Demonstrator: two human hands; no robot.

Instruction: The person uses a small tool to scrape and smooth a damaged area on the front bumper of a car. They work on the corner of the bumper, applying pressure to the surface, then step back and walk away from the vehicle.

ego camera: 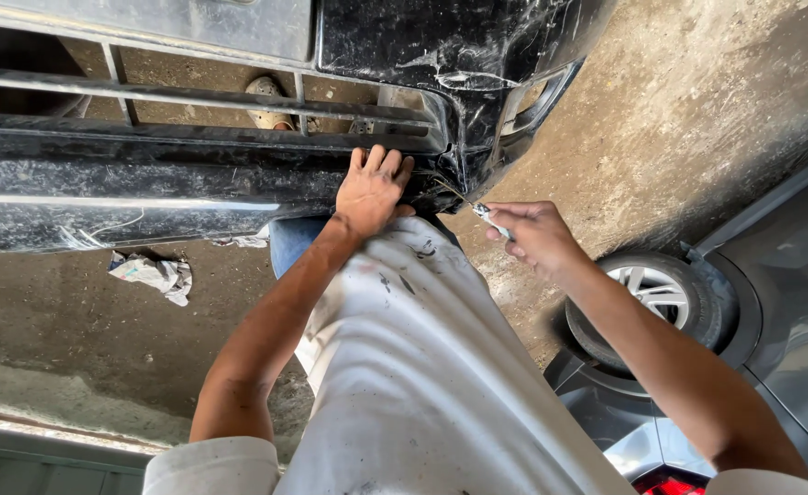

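A scratched black car bumper (147,179) runs across the top, with a grille above it and a cracked corner by the fog lamp opening (532,101). My left hand (372,188) lies flat against the bumper's lower edge near that corner, fingers spread. My right hand (532,234) grips a small thin silver tool (491,218) whose tip points at the crack. A fine wire or thread runs from the tool toward the bumper corner. My white stained shirt fills the lower middle.
A crumpled rag (152,273) lies on the concrete floor (679,110) under the bumper at left. A grey car with a wheel (661,293) and red tail light stands at the right, close to my right arm.
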